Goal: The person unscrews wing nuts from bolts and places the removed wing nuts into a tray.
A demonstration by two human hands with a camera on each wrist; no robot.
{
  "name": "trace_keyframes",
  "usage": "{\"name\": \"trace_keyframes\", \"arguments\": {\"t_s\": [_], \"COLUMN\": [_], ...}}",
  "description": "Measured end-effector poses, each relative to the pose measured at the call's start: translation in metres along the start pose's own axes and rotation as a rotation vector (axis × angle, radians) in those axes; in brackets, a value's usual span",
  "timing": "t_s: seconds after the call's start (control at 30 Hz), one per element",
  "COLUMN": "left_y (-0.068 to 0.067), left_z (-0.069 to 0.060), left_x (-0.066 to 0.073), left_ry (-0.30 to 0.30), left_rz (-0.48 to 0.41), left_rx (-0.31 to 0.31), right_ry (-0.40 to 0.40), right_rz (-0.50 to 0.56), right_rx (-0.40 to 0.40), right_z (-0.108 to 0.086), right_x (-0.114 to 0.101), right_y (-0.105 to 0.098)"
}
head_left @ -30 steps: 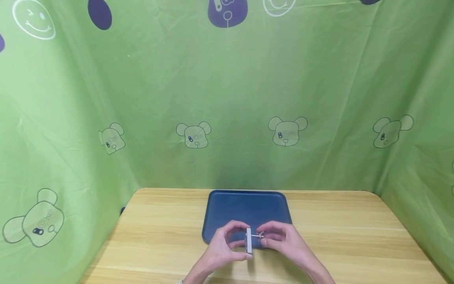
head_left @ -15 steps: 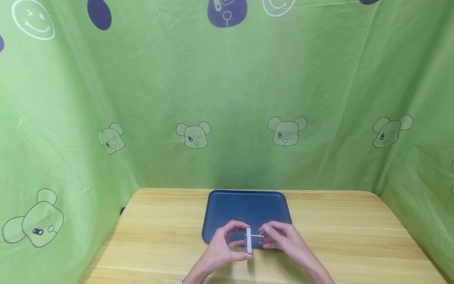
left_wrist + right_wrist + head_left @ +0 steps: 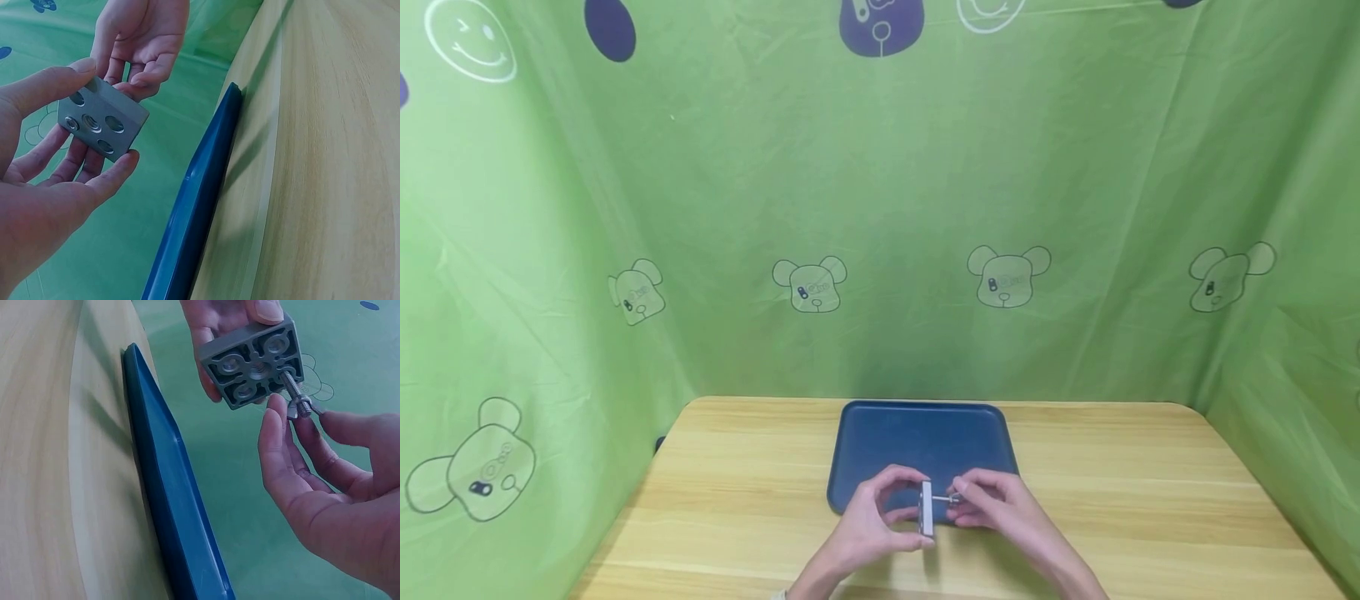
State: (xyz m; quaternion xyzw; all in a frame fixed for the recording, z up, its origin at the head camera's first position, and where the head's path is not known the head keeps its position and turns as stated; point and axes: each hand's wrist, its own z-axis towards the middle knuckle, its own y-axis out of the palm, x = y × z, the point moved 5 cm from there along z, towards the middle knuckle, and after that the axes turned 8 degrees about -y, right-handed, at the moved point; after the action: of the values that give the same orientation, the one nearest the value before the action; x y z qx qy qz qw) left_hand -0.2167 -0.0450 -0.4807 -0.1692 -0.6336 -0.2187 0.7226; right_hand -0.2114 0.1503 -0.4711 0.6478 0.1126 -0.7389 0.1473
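My left hand (image 3: 867, 523) grips a grey square block (image 3: 927, 509) by its edges, thumb on one side and fingers on the other. In the left wrist view the block (image 3: 103, 119) shows several round holes, one filled by a bolt head (image 3: 72, 123). From its ribbed face in the right wrist view a threaded bolt (image 3: 290, 385) sticks out, with a wing nut (image 3: 299, 405) near its free end. My right hand (image 3: 337, 481) pinches the wing nut between thumb and fingers. Both hands hold the parts raised above the table.
A blue tray (image 3: 925, 433) lies on the wooden table (image 3: 745, 467), just beyond and partly below the hands. Green printed curtains (image 3: 910, 350) hang behind the table and at both sides.
My right thumb and fingers have shifted around the wing nut, and its wings have changed angle. My left hand and the block have stayed in place.
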Motion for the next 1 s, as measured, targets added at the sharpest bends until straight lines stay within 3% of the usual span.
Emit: {"name": "trace_keyframes", "arguments": {"t_s": [0.47, 1.0], "left_y": [0.0, -0.0017], "left_z": [0.0003, 0.0009], "left_x": [-0.0012, -0.0015], "left_ry": [-0.011, -0.009], "left_rz": [-0.01, -0.012], "left_rx": [-0.003, 0.005], "right_ry": [-0.073, -0.101], "right_rz": [-0.016, -0.063], "right_rx": [-0.056, -0.051], "right_z": [-0.0011, -0.002], "right_x": [-0.0027, -0.0041], "right_y": [-0.0017, 0.0005]}}
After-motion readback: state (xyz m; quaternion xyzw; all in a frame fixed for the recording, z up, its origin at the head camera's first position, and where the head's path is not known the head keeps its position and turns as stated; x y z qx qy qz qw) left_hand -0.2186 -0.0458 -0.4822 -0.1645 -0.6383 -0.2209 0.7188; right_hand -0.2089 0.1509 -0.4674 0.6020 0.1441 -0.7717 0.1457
